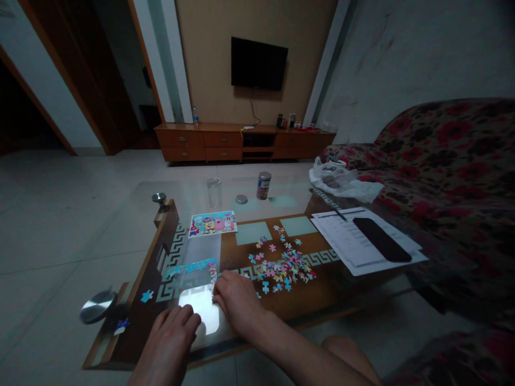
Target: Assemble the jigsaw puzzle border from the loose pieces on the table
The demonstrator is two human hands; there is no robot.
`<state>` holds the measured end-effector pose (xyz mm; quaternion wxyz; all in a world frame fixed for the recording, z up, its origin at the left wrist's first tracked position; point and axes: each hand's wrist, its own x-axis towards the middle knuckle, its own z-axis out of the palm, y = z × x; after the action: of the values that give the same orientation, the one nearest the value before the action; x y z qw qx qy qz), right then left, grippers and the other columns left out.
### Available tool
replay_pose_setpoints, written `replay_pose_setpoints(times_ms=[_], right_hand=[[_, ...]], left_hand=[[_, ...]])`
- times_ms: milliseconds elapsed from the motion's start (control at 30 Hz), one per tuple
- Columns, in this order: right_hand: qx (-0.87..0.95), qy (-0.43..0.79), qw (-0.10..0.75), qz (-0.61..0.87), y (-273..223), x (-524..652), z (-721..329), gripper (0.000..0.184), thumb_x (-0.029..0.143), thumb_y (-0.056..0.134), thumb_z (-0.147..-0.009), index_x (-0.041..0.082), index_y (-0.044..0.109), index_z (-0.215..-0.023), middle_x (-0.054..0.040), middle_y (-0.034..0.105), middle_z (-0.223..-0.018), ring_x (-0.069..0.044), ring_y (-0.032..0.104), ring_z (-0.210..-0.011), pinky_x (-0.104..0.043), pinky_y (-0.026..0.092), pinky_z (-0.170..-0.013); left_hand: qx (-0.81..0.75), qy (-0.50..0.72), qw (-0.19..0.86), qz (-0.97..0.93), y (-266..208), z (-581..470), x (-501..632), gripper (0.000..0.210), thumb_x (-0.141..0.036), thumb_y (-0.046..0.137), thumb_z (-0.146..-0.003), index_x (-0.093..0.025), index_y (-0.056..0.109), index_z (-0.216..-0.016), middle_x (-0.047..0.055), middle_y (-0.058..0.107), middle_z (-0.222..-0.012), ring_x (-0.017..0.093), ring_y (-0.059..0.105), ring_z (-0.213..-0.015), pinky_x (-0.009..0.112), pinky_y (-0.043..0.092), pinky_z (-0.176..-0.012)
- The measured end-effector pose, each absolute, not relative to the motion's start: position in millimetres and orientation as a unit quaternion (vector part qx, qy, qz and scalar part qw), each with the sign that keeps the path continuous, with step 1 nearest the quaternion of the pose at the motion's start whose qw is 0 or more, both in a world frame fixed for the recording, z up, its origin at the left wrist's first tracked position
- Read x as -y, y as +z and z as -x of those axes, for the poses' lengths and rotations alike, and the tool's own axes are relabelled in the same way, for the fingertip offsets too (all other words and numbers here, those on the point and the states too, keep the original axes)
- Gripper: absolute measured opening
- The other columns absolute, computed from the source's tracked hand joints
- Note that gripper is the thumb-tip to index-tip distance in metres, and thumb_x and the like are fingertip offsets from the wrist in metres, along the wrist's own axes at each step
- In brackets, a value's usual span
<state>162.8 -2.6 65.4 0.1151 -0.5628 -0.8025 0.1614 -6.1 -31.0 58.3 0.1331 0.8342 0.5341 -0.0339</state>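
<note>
On the glass table, a joined strip of jigsaw pieces (pixel 191 267) forms a blue top border, with a short column turning down at its right end. At the foot of that column my right hand (pixel 237 297) is closed in a pinch. A small pale jigsaw piece shows at its fingertips, mostly hidden. My left hand (pixel 173 332) rests on the glass to the lower left, fingers loosely bent and slightly apart, with nothing visible in them. A heap of loose jigsaw pieces (pixel 285 265) spreads to the right. Beyond the strip lies a cartoon picture card (pixel 213 224).
A few pieces (pixel 147 295) lie at the left. Farther back stand a clear cup (pixel 214 193), a round lid (pixel 241 199) and a printed tin (pixel 264 185). Papers (pixel 346 252) with a black phone (pixel 381 239) and a plastic bag (pixel 341 181) occupy the right.
</note>
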Motion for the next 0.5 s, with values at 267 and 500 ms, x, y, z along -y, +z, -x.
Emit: replay_pose_setpoints(times_ms=[267, 500], right_hand=[[0.75, 0.154, 0.215, 0.606, 83.9, -13.5, -214.7, 0.013, 0.016, 0.057, -0.087, 0.019, 0.069, -0.085, -0.0033, 0.066, -0.09, -0.015, 0.059, -0.085, -0.024, 0.041, -0.075], [0.616, 0.057, 0.14, 0.773, 99.2, -26.1, -318.1, 0.023, 0.013, 0.051, -0.086, 0.018, 0.072, -0.093, -0.0075, 0.068, -0.099, -0.018, 0.06, -0.094, -0.025, 0.039, -0.081]], left_hand=[[-0.536, 0.002, 0.058, -0.842, 64.6, 7.1, 33.4, 0.038, -0.001, 0.038, -0.082, -0.023, 0.068, -0.089, 0.005, 0.067, -0.099, 0.024, 0.059, -0.099, 0.041, 0.037, -0.088], [-0.472, 0.008, 0.132, -0.872, 60.5, -15.9, 42.3, 0.033, -0.004, 0.044, -0.084, -0.027, 0.066, -0.092, 0.001, 0.066, -0.098, 0.022, 0.058, -0.091, 0.035, 0.039, -0.08]])
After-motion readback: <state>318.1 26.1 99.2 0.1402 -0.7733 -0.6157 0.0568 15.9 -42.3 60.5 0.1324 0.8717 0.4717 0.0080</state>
